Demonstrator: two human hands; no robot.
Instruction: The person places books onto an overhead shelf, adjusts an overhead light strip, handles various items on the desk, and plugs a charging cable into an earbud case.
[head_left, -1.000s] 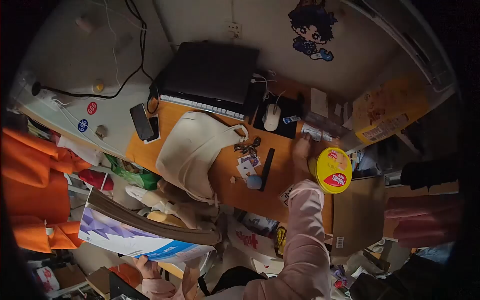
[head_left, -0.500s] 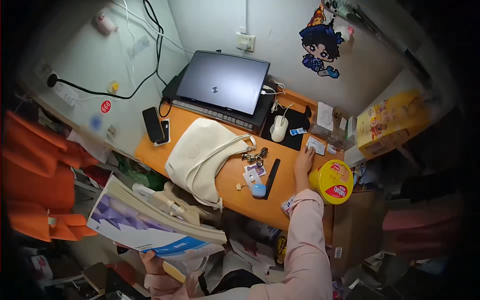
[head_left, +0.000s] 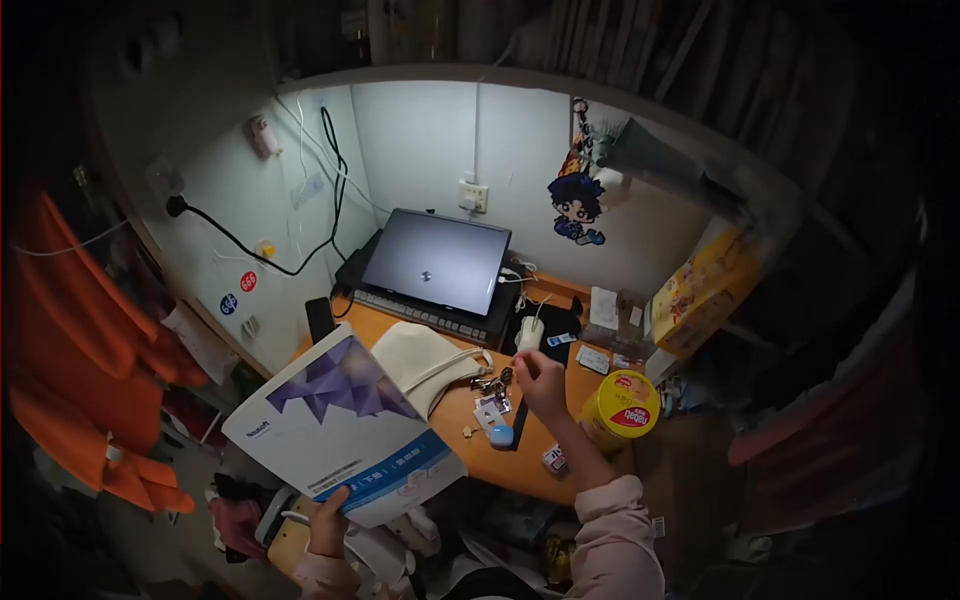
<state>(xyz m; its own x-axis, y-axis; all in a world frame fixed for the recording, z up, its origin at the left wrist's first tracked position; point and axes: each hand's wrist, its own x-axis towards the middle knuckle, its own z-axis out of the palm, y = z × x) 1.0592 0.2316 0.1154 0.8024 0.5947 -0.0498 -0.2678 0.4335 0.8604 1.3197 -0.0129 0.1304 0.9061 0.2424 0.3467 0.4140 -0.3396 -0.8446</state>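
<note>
My left hand [head_left: 328, 520] grips the lower edge of a large book [head_left: 340, 420] with a white, purple and blue cover, which faces up and partly covers the cream bag [head_left: 425, 360]. Raised over the desk, my right hand [head_left: 541, 383] has its fingers drawn together near the white mouse [head_left: 530, 333]; whether anything small is between them cannot be made out. Beside my right forearm stands a yellow round tub [head_left: 627, 403]. Below the hand lie a black comb, a light blue case [head_left: 501, 435] and some cards.
A closed laptop [head_left: 437, 262] rests on a dark stand with a keyboard at the back of the desk [head_left: 480, 461]. A phone [head_left: 320, 318] lies at left. Orange cloth [head_left: 90, 370] hangs at far left, and a yellow box [head_left: 705, 290] stands at right.
The view has tilted up, showing the shelf above. The book has turned its cover upward. My right hand has lifted from the desk near the cards and moved left, its fingers now drawn together.
</note>
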